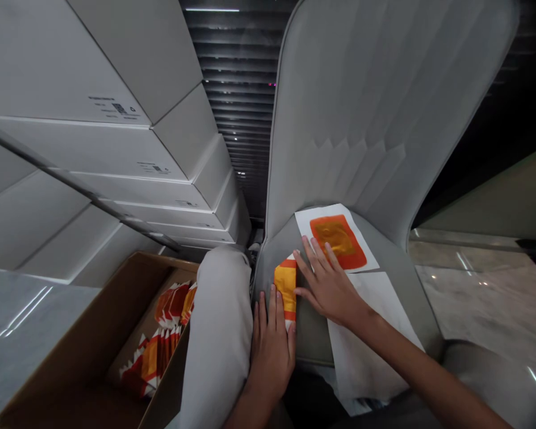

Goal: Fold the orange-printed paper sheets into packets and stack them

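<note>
Folded paper [286,286] lies between left grip [271,348] and right grip [329,287].

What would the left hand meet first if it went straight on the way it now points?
The left hand would meet the folded paper first, as that lies right at its fingers. Beyond it, the chair's backrest seems next, though depth is unclear.

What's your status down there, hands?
Left hand on folded orange-and-yellow piece, grey seat beneath. Right hand spread beside it. Fingertips overlap orange-patched white sheet.
</note>
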Motion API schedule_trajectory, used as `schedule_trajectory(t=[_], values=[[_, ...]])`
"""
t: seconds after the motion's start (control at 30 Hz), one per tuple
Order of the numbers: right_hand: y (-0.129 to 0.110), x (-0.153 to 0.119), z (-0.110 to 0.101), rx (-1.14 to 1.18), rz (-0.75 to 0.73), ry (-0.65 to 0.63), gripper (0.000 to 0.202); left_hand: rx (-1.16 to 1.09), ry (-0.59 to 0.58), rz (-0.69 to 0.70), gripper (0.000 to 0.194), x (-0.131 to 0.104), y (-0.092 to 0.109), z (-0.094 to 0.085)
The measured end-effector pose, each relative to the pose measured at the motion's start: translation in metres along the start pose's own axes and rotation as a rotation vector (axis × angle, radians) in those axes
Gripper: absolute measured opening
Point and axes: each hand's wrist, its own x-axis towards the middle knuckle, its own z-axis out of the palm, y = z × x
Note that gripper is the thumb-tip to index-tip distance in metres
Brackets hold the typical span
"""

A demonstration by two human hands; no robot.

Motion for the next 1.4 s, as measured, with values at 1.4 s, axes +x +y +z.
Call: schedule_trajectory(t=[1.4], values=[[0.052,0.014,0.016,0.218,0.042,-0.051,0.072,-0.198,0.125,0.050,0.068,0.007,0.010,-0.022]])
